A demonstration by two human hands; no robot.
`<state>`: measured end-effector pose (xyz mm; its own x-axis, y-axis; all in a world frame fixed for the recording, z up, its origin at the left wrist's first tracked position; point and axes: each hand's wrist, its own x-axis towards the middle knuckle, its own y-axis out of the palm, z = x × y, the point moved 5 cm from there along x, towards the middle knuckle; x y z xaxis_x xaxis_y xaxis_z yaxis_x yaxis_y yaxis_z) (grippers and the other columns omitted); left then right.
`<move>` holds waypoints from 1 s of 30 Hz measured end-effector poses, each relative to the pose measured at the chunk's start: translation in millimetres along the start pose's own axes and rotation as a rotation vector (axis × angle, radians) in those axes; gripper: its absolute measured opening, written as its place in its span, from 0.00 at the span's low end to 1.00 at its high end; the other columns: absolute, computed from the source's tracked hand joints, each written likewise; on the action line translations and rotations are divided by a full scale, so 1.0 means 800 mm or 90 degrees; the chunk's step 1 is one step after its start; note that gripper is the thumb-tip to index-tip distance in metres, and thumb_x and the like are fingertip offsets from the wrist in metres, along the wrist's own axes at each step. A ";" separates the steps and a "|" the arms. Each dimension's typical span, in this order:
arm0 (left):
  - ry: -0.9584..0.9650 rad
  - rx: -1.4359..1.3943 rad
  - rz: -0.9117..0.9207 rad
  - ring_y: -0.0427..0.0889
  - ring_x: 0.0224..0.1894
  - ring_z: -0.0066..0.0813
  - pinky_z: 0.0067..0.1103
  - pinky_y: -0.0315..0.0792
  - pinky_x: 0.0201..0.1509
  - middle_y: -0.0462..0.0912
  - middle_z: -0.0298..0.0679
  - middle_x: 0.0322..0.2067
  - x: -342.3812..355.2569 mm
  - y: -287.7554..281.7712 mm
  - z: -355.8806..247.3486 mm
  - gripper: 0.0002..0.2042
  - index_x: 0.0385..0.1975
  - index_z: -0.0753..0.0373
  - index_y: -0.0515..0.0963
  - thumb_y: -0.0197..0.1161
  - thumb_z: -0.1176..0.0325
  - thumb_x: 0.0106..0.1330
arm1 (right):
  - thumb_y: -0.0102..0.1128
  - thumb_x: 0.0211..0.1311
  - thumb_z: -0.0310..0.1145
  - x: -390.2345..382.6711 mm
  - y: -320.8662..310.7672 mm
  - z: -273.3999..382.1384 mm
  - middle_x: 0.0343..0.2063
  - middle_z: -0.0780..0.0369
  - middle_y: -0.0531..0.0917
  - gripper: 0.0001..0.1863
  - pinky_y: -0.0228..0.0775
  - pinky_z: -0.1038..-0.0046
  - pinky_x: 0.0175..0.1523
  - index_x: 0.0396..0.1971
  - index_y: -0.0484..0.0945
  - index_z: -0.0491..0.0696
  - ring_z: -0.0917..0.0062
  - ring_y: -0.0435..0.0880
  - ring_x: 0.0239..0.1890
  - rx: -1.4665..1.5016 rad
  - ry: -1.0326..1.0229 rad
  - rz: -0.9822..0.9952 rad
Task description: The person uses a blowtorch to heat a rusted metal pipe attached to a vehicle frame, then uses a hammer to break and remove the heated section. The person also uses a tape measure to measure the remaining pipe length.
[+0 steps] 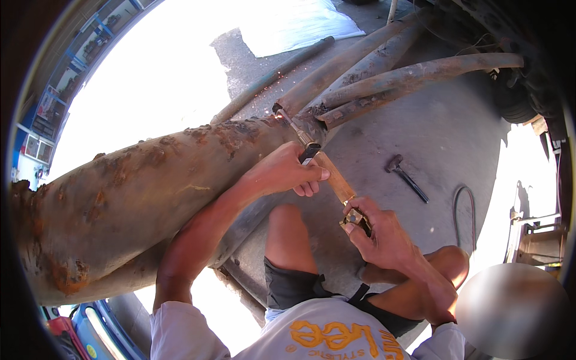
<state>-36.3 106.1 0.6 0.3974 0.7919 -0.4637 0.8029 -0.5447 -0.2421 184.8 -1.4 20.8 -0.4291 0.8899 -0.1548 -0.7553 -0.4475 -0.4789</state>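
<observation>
A gas torch (336, 179) with a wooden handle and brass fittings runs slantwise between my hands. My left hand (288, 170) is closed around its front part, just behind the metal neck, with the thumb along the handle. At the rear, the fingers of my right hand (384, 235) wrap around the brass valve end. The torch's tip points at the end of a large rusty pipe (174, 165), where a small bright glow shows and sparks fly up and away. My left forearm lies along the pipe's near side.
Several thinner rusty pipes (420, 73) stretch away beyond the tip toward the far right. A hammer (408, 178) and a dark looped hose (457, 210) lie on the concrete floor to the right. A white sheet (294, 27) is at the back, and a tyre (513, 99) stands far right.
</observation>
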 end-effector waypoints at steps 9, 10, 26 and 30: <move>-0.002 -0.032 -0.004 0.90 0.27 0.28 0.22 0.84 0.32 0.91 0.44 0.28 0.001 0.007 -0.005 0.17 0.36 0.69 0.88 0.77 0.58 0.69 | 0.64 0.75 0.35 -0.004 -0.004 -0.013 0.25 0.56 0.85 0.17 0.75 0.63 0.32 0.58 0.74 0.48 0.66 0.84 0.22 0.032 -0.027 0.003; -0.004 -0.031 -0.003 0.90 0.27 0.27 0.22 0.84 0.32 0.91 0.44 0.27 -0.001 0.008 -0.009 0.15 0.37 0.69 0.89 0.76 0.59 0.70 | 0.64 0.76 0.37 -0.006 -0.007 -0.015 0.25 0.56 0.85 0.17 0.75 0.63 0.33 0.58 0.73 0.49 0.65 0.84 0.22 0.052 -0.026 0.014; 0.273 -0.120 0.228 0.90 0.21 0.32 0.21 0.81 0.22 0.91 0.52 0.25 -0.053 -0.011 -0.063 0.14 0.37 0.76 0.90 0.77 0.67 0.65 | 0.81 0.59 0.29 -0.094 -0.193 0.007 0.39 0.65 0.85 0.48 0.76 0.71 0.49 0.78 0.64 0.56 0.81 0.83 0.41 -0.008 0.000 -0.420; 0.293 -0.093 0.216 0.89 0.20 0.32 0.21 0.81 0.22 0.91 0.52 0.25 -0.058 -0.012 -0.066 0.14 0.38 0.76 0.90 0.76 0.67 0.65 | 0.76 0.60 0.23 -0.166 -0.260 -0.023 0.33 0.67 0.84 0.49 0.71 0.78 0.29 0.80 0.62 0.59 0.86 0.78 0.24 -0.121 0.077 -0.604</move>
<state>-38.8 89.5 69.7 0.7688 0.6357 -0.0697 0.6367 -0.7710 -0.0100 407.9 -25.1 124.8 0.3781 0.8807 0.2854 -0.6633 0.4728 -0.5801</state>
